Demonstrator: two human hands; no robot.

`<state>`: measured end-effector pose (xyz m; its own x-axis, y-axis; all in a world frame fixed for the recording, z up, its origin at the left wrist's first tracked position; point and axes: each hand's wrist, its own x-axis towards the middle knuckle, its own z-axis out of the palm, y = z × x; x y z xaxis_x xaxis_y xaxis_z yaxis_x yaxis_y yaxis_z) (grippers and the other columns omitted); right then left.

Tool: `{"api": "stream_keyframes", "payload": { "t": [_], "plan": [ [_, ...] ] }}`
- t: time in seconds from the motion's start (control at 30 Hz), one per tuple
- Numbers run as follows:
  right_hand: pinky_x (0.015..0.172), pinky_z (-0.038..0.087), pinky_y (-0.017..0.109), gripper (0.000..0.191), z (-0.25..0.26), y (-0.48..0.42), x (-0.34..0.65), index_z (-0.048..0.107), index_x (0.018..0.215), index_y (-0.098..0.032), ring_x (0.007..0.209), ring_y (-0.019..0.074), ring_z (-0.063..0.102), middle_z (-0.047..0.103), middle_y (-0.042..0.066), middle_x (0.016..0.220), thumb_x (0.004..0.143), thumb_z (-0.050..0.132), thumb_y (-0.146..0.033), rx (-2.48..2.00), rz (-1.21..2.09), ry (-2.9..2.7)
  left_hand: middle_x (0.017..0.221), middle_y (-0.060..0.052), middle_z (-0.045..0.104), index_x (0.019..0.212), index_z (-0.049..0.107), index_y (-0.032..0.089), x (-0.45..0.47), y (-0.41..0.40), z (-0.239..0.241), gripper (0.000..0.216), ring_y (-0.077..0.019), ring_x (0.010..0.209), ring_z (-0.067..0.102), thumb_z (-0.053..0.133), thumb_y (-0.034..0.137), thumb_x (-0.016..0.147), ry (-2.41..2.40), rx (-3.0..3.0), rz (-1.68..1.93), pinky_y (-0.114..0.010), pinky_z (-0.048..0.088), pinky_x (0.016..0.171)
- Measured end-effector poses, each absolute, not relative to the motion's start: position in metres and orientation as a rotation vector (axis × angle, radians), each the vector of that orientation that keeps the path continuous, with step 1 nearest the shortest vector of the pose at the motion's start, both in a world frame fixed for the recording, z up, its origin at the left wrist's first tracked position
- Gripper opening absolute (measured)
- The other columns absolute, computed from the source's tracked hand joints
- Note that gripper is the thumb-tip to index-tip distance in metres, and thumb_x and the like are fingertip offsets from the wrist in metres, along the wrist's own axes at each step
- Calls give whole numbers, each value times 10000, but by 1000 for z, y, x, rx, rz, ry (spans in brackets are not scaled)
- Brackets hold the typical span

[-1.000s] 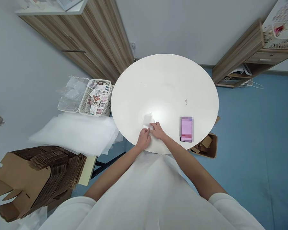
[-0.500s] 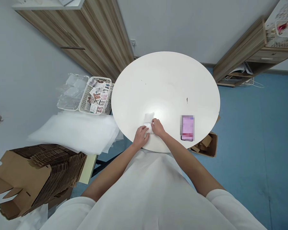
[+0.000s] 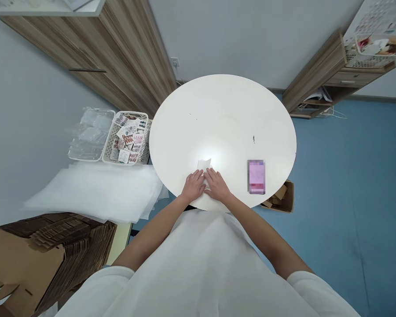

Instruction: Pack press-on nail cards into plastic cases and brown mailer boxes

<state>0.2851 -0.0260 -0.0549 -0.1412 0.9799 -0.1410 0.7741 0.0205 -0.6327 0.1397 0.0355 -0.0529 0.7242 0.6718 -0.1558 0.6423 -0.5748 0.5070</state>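
A small white sheet (image 3: pixel 204 164) lies on the round white table (image 3: pixel 222 114) near its front edge. My left hand (image 3: pixel 193 186) rests flat on the sheet's near left part, fingers stretched out. My right hand (image 3: pixel 217 185) lies flat beside it on the right, fingers also extended, touching the sheet. The two hands sit side by side, almost touching. Only the sheet's far end shows past the fingertips.
A phone with a pink screen (image 3: pixel 256 176) lies on the table to the right. Left of the table are a white basket of small packets (image 3: pixel 129 138), a clear tray (image 3: pixel 87 134), white foam sheets (image 3: pixel 102 190) and stacked cardboard (image 3: pixel 49 251). A cardboard box (image 3: pixel 280 198) stands on the blue floor.
Both hands went from pinching the sheet with curled fingers to lying flat on it. They slid slightly toward me.
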Motion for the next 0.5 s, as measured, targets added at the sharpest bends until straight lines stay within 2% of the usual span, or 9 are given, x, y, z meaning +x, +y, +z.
{"api": "stream_keyframes", "payload": {
  "t": [0.1,0.23,0.37,0.5],
  "plan": [
    [1043,195,467,738,-63,-23,288,267,1312,-172,1314,278,135,234,119,1409,671,627,-238,-1831,889,-1993,1332,-84,382,1207,420,244,139,41,-47,442,-271,1264,263,473,297,772,929,2429,33,-451,180,1012],
    [1061,202,420,663,-66,-17,290,298,1289,-136,1298,253,203,309,138,1368,693,584,-184,-1765,867,-2020,1304,-108,398,1193,414,226,137,51,-42,552,-292,1230,300,570,358,680,814,2454,-3,-438,194,998],
    [1031,253,427,671,-62,-24,288,303,1277,-117,1281,265,234,325,158,1351,669,576,-197,-1798,901,-2020,1211,-118,470,1172,405,206,132,54,-41,632,-300,1153,383,631,293,589,744,2398,3,-429,257,960],
    [975,311,429,654,-56,-39,286,340,1253,-129,1236,276,302,365,159,1322,663,579,-282,-1820,1001,-1974,1188,-92,492,1119,444,228,125,46,-39,538,-281,1122,415,575,209,597,708,2310,-33,-404,306,935]
  ]
}}
